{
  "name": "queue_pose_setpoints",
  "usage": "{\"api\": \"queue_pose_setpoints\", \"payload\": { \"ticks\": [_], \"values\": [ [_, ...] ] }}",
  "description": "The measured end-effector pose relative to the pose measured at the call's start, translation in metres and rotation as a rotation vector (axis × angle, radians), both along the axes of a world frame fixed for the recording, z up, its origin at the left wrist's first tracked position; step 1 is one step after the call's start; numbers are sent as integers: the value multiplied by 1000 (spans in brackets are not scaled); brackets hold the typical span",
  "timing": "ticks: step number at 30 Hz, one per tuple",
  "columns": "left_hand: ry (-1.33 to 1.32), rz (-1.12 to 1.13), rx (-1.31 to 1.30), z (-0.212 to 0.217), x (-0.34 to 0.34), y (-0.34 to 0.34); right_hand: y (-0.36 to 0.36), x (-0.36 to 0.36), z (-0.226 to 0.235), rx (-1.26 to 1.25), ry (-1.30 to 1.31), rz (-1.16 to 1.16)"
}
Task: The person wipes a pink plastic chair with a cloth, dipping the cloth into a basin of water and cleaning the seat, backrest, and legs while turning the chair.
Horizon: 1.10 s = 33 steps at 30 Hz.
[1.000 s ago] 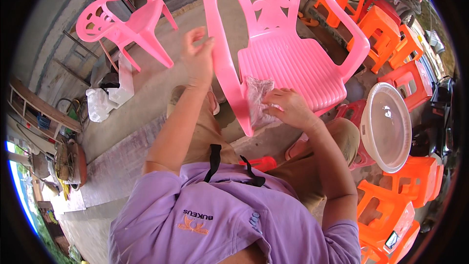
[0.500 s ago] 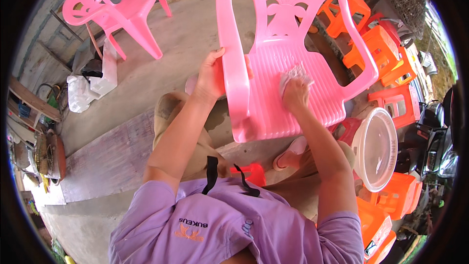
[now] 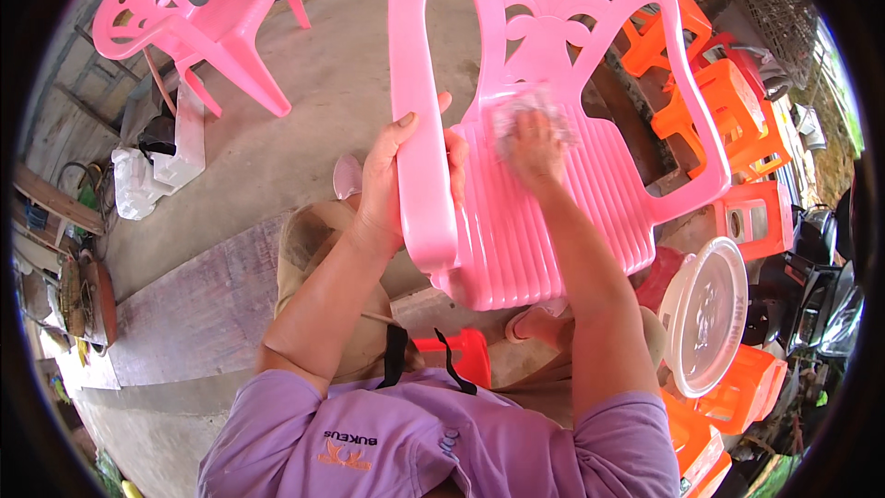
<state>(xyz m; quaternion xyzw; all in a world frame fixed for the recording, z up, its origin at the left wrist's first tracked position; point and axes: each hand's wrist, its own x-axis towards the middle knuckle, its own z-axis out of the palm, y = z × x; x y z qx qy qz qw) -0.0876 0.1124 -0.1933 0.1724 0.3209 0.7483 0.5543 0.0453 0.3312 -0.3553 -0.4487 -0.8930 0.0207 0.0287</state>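
A pink plastic armchair (image 3: pixel 553 221) with a ribbed seat and a cut-out backrest stands before me, its seat tipped toward me. My left hand (image 3: pixel 392 171) is wrapped round the chair's left armrest, thumb on the near side and fingertips showing on the inner side. Under my right hand (image 3: pixel 536 152) is a whitish, crumpled cloth (image 3: pixel 516 120), pressed on the rear of the seat near the backrest. The cloth is smeared by motion, and part of it is hidden by the hand.
Another pink armchair (image 3: pixel 217 23) stands at the far left, near white foam pieces (image 3: pixel 184 143). On my right is a white basin (image 3: pixel 708 314) with water in it. Several orange stools (image 3: pixel 714 111) line the right side. A grey board (image 3: pixel 194 300) lies at left.
My right hand has moved the cloth up and left across the seat toward the backrest. The held chair sits slightly lower in view, and my left hand still grips its armrest.
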Motion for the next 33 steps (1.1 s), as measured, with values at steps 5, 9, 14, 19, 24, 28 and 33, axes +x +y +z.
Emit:
{"api": "queue_pose_setpoints", "payload": {
  "ticks": [5, 9, 14, 19, 24, 28, 33],
  "values": [
    [-46, -42, 29, -3, -7, -2, 31, 29, 5, 46, -8, -257],
    [-100, -49, 30, -4, -4, 1, -34, -7, -1, 33, -46, 103],
    [-79, -38, 53, -2, -4, -1, -55, -49, -3, 75, 367, 361],
    [-26, -7, -6, 5, 4, 1, 9, -4, -12, 61, 83, 32],
    [33, 44, -30, 10, 7, -1, 66, 118, -1, 172, -105, -200],
    [26, 40, 14, 4, 2, -4, 26, 169, 5, 221, -165, -274],
    [-5, 34, 39, 5, 2, -5, -56, 193, 25, 82, -214, -406]
  ]
}}
